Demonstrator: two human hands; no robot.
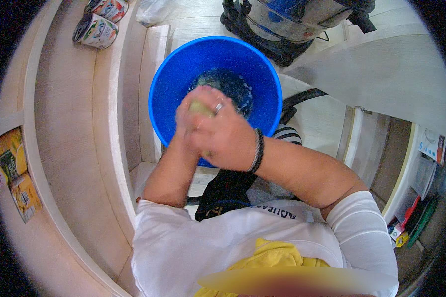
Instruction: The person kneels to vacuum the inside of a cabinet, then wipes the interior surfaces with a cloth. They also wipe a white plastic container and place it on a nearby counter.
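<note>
Both my hands are pressed together over a round blue bucket (pixel 171 70), near its front rim. A wet yellow-green sponge or cloth (pixel 200 107), blurred by motion, shows between the fingers. My left hand (pixel 186 115) grips it from the left and is partly covered. Across it from the right comes my right hand (pixel 228 135), closed around the same piece, with a dark braided bracelet on the wrist. Dark water (pixel 226 83) with some foam lies at the bucket's bottom, below the hands.
Behind the bucket stands a wet-dry vacuum cleaner (pixel 282 22) with a black hose (pixel 304 96). Two printed cans (pixel 98 31) sit on the pale wooden shelf (pixel 65 111) at left. A whitish panel (pixel 371 74) and a holder with brushes (pixel 412 219) are at right.
</note>
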